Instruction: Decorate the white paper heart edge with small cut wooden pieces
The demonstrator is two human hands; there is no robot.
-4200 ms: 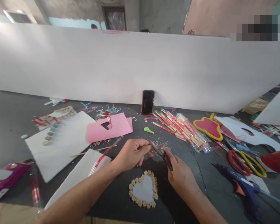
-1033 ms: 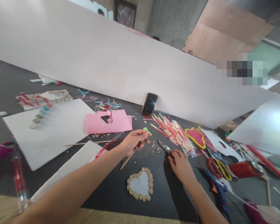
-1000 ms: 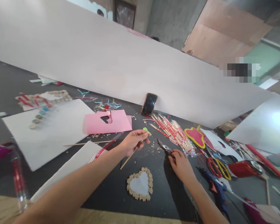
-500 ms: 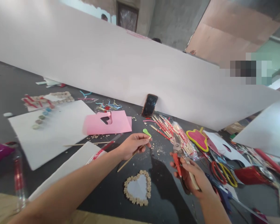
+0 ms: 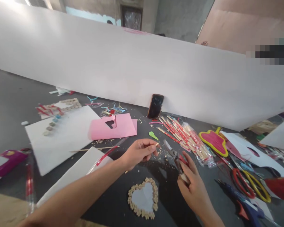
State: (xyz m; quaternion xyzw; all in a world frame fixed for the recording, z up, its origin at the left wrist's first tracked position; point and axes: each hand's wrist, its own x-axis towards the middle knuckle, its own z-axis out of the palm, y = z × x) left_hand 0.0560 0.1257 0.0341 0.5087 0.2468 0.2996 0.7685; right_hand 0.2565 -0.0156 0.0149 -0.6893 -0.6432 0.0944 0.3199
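Observation:
My left hand (image 5: 139, 153) is closed around a thin wooden stick (image 5: 156, 144), whose tip pokes out past the fingertips. My right hand (image 5: 194, 192) grips red-handled pruning shears (image 5: 173, 154), with the steel blades pointing up and left toward that stick tip. The two are close but apart. Crumbs of wood lie scattered on the black table (image 5: 170, 201) beneath them. Below my hands sits a heart outline of small wooden pieces (image 5: 143, 198). A green leaf-shaped piece (image 5: 153, 136) lies just above my left hand.
A phone (image 5: 155, 106) leans against a tall white board (image 5: 132, 63). Nearby are pink paper with a heart cutout (image 5: 123, 126), bundled red-and-cream sticks (image 5: 182, 138), a white sheet with small paint pots (image 5: 59, 138), scissors (image 5: 248, 186) and a blue glue gun (image 5: 248, 211).
My right hand has lowered the shears and swung their blades toward the stick tip. The stick now lies more within my left hand, and the view has shifted slightly.

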